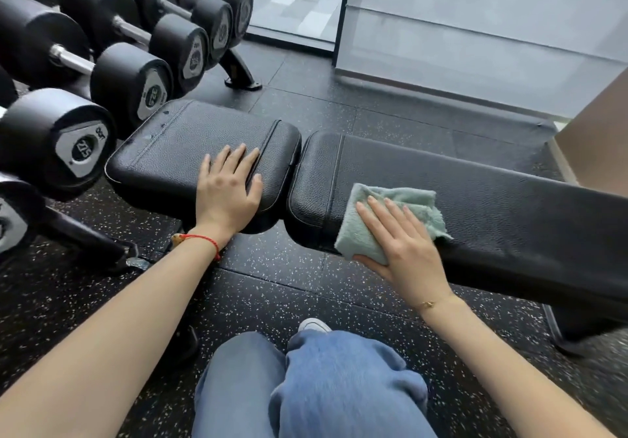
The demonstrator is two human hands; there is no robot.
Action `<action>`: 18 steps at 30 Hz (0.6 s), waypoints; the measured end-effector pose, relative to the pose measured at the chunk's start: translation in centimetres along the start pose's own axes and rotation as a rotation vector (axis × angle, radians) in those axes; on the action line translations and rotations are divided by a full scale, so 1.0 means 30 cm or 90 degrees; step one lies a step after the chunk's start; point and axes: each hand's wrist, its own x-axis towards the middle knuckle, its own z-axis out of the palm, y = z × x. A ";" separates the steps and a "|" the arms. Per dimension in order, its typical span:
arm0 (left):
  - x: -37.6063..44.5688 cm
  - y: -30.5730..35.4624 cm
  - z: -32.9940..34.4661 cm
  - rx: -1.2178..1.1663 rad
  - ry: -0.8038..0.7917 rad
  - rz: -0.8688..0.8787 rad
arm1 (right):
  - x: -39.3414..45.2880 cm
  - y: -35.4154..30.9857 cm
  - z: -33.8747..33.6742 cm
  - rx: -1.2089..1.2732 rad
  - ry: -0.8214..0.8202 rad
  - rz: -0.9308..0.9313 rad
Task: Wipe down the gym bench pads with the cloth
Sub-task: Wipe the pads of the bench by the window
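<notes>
A black gym bench lies across the view with two leather pads. The short seat pad (176, 152) is on the left and the long back pad (492, 199) runs to the right, a narrow gap between them. My left hand (228, 190) rests flat on the seat pad's near right corner, fingers spread, holding nothing. My right hand (401, 244) presses a pale green cloth (418, 201) flat against the left end of the back pad, thumb hooked under the cloth at the pad's near edge.
A rack of black dumbbells (85, 138) stands close on the left, its foot (243, 80) behind the seat pad. Speckled rubber floor (306, 104) surrounds the bench. A glass wall (475, 29) is behind, a beige wall (598, 138) at right. My jeans-clad knees (306, 386) are below.
</notes>
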 end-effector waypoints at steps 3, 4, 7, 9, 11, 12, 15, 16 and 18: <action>0.001 0.002 0.001 0.001 -0.001 0.001 | 0.034 0.007 -0.004 0.000 -0.047 -0.001; 0.000 0.000 -0.001 0.000 -0.003 -0.002 | 0.064 -0.011 0.002 0.003 -0.066 -0.001; 0.002 0.001 0.000 0.010 -0.007 0.002 | 0.124 -0.041 0.004 0.016 -0.098 -0.015; 0.002 -0.002 0.001 0.009 -0.012 0.002 | 0.119 -0.013 0.000 0.001 -0.095 -0.036; 0.001 -0.003 0.001 0.012 -0.015 -0.002 | 0.117 0.020 -0.011 -0.015 -0.095 -0.065; 0.001 -0.002 0.000 0.014 -0.015 -0.004 | 0.127 0.028 -0.013 -0.014 -0.097 -0.076; 0.001 0.002 -0.001 0.016 -0.016 -0.004 | 0.176 0.002 0.010 0.012 -0.106 -0.101; 0.001 0.003 0.001 0.018 -0.018 -0.002 | 0.185 -0.012 0.020 0.023 -0.103 -0.099; 0.000 0.005 0.001 0.020 -0.019 0.002 | 0.175 -0.022 0.027 0.035 -0.085 -0.086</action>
